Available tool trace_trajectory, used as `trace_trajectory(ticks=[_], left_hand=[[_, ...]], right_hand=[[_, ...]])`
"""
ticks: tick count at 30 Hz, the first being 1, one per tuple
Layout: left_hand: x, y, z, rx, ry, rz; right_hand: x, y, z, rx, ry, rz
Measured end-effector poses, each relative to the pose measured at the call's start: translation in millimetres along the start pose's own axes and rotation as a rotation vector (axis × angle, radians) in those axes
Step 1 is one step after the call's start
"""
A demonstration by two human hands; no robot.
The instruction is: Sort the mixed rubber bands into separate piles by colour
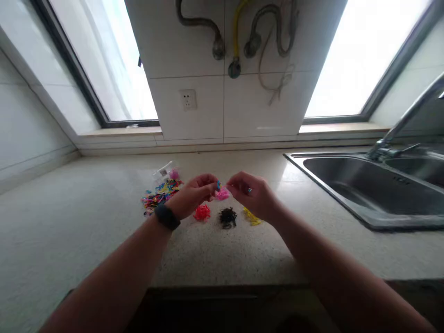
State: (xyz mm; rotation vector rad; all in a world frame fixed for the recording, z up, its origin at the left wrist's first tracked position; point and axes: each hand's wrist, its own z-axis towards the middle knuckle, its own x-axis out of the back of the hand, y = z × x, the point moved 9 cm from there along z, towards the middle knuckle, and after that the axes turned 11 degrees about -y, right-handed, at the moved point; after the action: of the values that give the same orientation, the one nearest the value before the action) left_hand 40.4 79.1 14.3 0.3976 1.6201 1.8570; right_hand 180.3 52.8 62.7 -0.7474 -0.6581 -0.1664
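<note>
My left hand (197,194), with a dark watch (167,217) on the wrist, pinches a small blue rubber band (218,185) between thumb and finger. Close by on the right, my right hand (250,192) has its fingers curled and pressed together; whatever is at its tips is too small to make out. A speck of light blue (249,190) shows at its fingers. Below and between both hands lies a pink pile (222,193) of bands. Nearer to me are a red pile (201,212), a black pile (228,216) and a yellow pile (252,216), partly under my right hand.
A mixed heap of coloured bands (157,199) lies left of my left hand, with a clear plastic packet (163,171) behind it. The stone counter (104,231) runs to a tiled wall. At the right sit a steel sink (347,185) and a faucet (398,122).
</note>
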Motion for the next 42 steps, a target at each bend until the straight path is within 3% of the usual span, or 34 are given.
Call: trace_trajectory(ticks=[10,18,27,42], left_hand=[[11.6,2.7,0.2,-0.041,0.086,-0.033],[13.7,3.0,-0.8,-0.040,0.064,-0.007],[12.3,4.0,-0.6,-0.013,0.074,0.066],[12.8,5.5,-1.7,-0.014,0.075,0.062]], right_hand=[[8.8,1.0,-1.6,-0.008,0.062,0.061],[11.7,6.7,2.1,-0.065,0.116,0.361],[13.0,11.8,1.9,-0.124,0.120,0.555],[8.8,15.7,0.3,-0.092,0.089,0.796]])
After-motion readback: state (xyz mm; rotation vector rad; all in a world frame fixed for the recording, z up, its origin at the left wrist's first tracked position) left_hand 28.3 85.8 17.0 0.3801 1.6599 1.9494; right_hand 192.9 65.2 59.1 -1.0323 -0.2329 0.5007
